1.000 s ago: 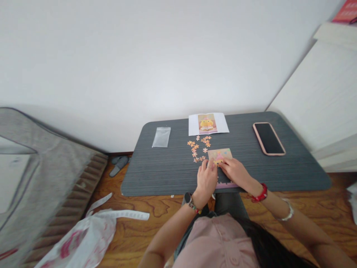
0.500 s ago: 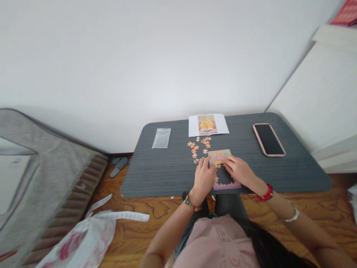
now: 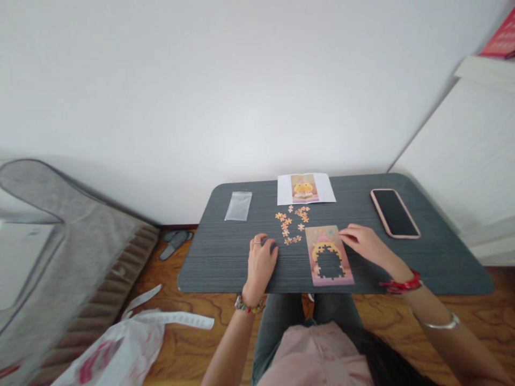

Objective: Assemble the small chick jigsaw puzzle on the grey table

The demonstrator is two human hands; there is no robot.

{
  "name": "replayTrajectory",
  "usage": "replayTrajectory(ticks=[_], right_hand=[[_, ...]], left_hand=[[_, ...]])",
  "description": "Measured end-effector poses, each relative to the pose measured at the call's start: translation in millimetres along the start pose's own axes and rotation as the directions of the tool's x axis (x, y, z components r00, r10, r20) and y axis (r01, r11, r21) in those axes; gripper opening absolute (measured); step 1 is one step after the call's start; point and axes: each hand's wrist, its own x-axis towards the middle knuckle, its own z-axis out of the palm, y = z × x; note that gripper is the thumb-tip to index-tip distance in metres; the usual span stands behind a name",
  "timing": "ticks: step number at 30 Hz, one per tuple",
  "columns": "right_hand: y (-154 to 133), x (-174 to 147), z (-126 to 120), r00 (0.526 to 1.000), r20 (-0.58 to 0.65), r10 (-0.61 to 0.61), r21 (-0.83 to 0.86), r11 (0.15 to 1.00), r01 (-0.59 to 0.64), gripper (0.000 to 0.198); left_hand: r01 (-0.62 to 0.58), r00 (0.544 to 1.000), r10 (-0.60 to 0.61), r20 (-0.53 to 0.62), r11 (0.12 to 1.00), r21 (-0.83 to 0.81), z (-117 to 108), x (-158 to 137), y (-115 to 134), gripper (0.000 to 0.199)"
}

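A partly assembled jigsaw puzzle (image 3: 314, 260) lies near the table's front edge, its border joined round a gap through which the dark tabletop shows. At the puzzle's upper right edge is my right hand (image 3: 364, 244), thumb and fingers pinched together; whether a small piece is between them is too small to tell. My left hand (image 3: 260, 262) rests on the table left of the puzzle, fingers loosely bent and apart, holding nothing. Several loose puzzle pieces (image 3: 285, 225) lie in a scattered ring beyond it. Behind them is a creased sheet with a reference picture (image 3: 304, 188).
On the dark grey table (image 3: 217, 252) are a clear plastic bag (image 3: 238, 206) at the left and a pink-cased phone (image 3: 395, 213) at the right. A white wall (image 3: 241, 96) stands behind. Slippers (image 3: 174, 244) and a printed plastic bag (image 3: 116, 348) lie on the floor.
My left hand has moved off the puzzle to the left onto the bare tabletop. My right hand has drawn back to the puzzle's upper right edge, uncovering it. The camera view has shifted slightly.
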Motion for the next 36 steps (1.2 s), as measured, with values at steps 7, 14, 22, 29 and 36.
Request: replayTrajectory(ticks=[7,14,22,29,36], right_hand=[[-14,-10,6,1.000,-0.012,0.019,0.071,0.997,-0.018,0.022],[-19,-4,-7,0.999,-0.037,0.033,0.089,0.996,-0.030,0.022],[-24,26,-28,0.997,0.038,-0.063,0.105,0.993,0.059,0.022],[-33,36,-30,0.996,0.054,-0.071,0.138,0.988,0.063,0.022],[-28,30,-23,0.997,0.047,-0.055,0.140,0.989,0.048,0.020]], left_hand=[[0.009,1.000,-0.008,0.003,1.000,-0.029,5,0,0,0.013],[-0.002,1.000,0.002,0.031,1.000,-0.016,8,35,-8,0.017],[-0.023,0.997,0.017,0.077,0.996,0.084,13,88,-18,0.015],[0.005,0.982,-0.031,0.186,0.990,0.139,23,101,-10,0.015],[-0.013,0.983,-0.006,0.185,0.995,0.103,24,101,-14,0.011]])
